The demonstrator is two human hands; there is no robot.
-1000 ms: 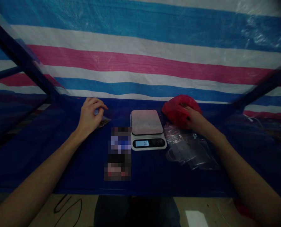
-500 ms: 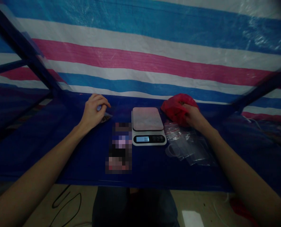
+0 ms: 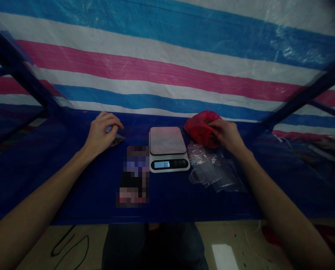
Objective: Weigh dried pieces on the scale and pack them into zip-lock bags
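A small clear plastic bag [image 3: 116, 141] with brown bits in it lies under my left hand [image 3: 103, 131], whose fingers curl round its upper part. My right hand [image 3: 230, 137] is at the mouth of a red plastic bag [image 3: 197, 125], its fingertips closed on the edge. Brown contents show through the opening, and part of the fingers is hidden by the bag. Between my hands stands a white kitchen scale [image 3: 167, 140] with a bare plate, its display reading 0.0.
Several clear zip bags [image 3: 212, 170] lie flat right of the scale. A pixelated flat object [image 3: 133, 176] lies to its left on the blue table [image 3: 167, 202]. Blue frame bars [image 3: 305, 93] rise at both sides before a striped tarp [image 3: 156, 67].
My right hand has drawn back slightly from inside the red bag, so more of its fingers and the contents show. The whole view has shifted a little; my left hand stays by the small bag.
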